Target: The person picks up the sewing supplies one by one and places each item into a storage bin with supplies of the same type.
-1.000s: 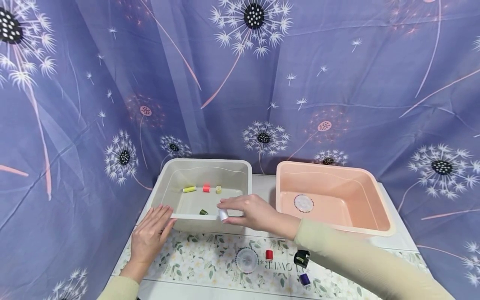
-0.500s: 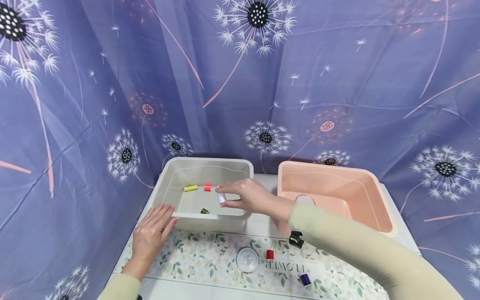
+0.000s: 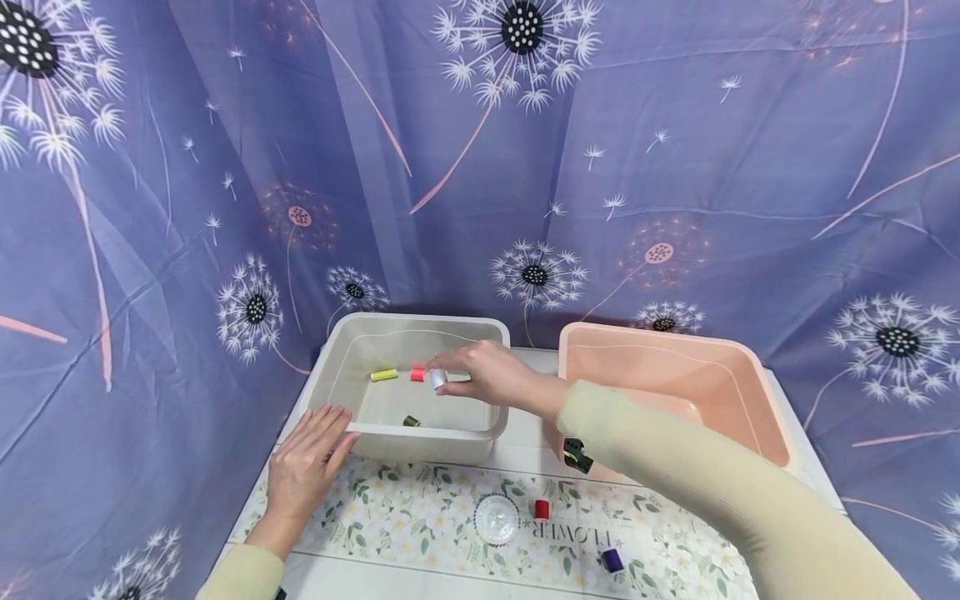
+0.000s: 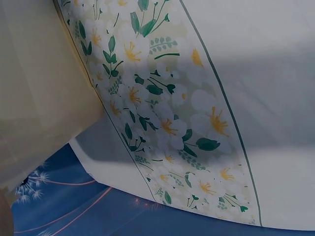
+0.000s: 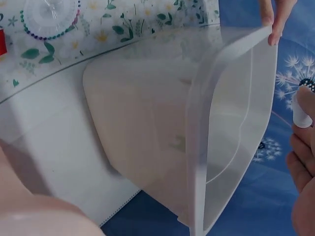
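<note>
My right hand (image 3: 487,375) pinches a white thread spool (image 3: 438,380) between thumb and fingers, over the inside of the grey bin (image 3: 431,432). In the right wrist view the same spool (image 5: 301,114) shows at the right edge. Inside the bin lie a yellow spool (image 3: 384,375), a bright red spool (image 3: 417,374) beside the white one in this view, and a dark green spool (image 3: 411,421) near the front wall. My left hand (image 3: 307,458) rests with extended fingers on the bin's front left corner. The left wrist view shows only table and bin wall.
A pink bin (image 3: 667,333) stands to the right, partly covered by my right sleeve. On the floral cloth in front lie a clear round disc edged with coloured beads (image 3: 497,520), a red spool (image 3: 542,509) and a purple spool (image 3: 612,560). A patterned curtain (image 3: 450,250) hangs behind.
My right hand has carried the white spool from the bin's front rim farther back over its inside. A pale yellow spool there is now hidden. My left hand stays on the corner.
</note>
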{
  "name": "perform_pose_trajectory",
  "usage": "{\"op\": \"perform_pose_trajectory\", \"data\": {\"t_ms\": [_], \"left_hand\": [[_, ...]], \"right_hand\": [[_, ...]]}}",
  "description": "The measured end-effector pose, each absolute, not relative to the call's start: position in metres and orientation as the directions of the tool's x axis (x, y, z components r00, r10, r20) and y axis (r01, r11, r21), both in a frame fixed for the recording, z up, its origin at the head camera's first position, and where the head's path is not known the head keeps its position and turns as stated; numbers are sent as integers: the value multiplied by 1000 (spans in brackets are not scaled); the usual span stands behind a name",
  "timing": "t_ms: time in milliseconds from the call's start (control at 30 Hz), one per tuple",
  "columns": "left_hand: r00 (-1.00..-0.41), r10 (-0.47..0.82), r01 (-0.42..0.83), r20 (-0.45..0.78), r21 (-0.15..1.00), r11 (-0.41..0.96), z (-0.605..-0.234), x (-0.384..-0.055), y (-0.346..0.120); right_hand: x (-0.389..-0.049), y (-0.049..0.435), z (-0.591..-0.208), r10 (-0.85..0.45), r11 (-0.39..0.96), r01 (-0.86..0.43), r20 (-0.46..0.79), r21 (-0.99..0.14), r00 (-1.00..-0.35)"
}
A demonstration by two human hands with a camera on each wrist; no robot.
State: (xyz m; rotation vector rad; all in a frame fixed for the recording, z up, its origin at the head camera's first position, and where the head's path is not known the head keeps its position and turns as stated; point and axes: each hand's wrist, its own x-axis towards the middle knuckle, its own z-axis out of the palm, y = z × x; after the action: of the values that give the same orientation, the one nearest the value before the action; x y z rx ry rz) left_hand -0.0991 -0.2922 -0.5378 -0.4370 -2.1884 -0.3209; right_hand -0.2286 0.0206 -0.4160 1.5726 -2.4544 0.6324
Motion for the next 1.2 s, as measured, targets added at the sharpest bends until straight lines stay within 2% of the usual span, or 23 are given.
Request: {"op": "perform_pose_trajectory", "data": {"t_ms": [400, 667, 867, 1033, 1200], "left_hand": [[-576, 201, 417, 792, 74, 906, -539, -99, -293], [-576, 203, 412, 792, 67, 909, -540, -99, -294], [-541, 193, 431, 818, 73, 899, -541, -102, -294], [-549, 198, 425, 812, 68, 902, -541, -102, -294], [-553, 197, 416, 810, 63, 907, -540, -102, -293]], "right_hand": [[-257, 8, -416, -819, 441, -865, 286, -239, -497], [-272, -1, -416, -827, 449, -864, 261, -229, -499], [-281, -6, -415, -814, 516, -826, 168, -227, -556], [-288, -7, -416, -801, 566, -797, 88, -212, -592], [-294, -11, -420, -802, 581, -792, 35, -185, -596]]}}
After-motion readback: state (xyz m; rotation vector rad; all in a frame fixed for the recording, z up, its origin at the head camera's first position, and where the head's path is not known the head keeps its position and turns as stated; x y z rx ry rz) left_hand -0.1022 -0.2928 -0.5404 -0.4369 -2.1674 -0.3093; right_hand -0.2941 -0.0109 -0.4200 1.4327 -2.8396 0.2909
